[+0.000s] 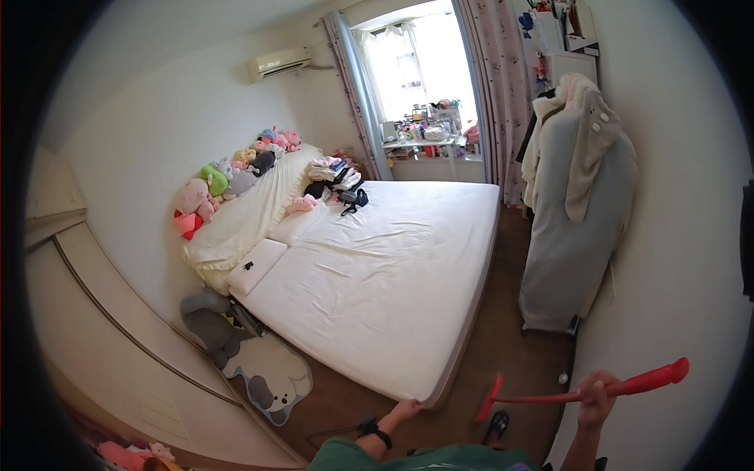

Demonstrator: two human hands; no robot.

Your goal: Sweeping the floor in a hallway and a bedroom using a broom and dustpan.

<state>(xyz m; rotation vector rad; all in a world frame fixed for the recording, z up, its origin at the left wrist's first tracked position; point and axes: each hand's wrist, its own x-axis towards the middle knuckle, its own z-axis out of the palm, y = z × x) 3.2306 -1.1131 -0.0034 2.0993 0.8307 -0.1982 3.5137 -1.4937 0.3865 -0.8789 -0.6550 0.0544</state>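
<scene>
A large mattress in a white, slightly wrinkled fitted sheet (377,267) fills the middle of the view. At its near corner is my left hand (405,410), fingers closed on the sheet's edge; a dark band circles that wrist. My right hand (597,399) grips a red long-handled tool (542,398) around its shaft, near the thick handle. The tool is held roughly level above the floor, apart from the bed. Its flat crosswise head points left, toward the bed corner, and its exact kind is unclear.
Plush toys (236,177) line the headboard. Folded clothes (336,174) and a black bag (355,198) lie on the bed's far side. A grey-covered rack (577,212) stands right, beyond the brown floor aisle (503,330). A dog-shaped rug (271,373) lies left, beside the wardrobe (149,322).
</scene>
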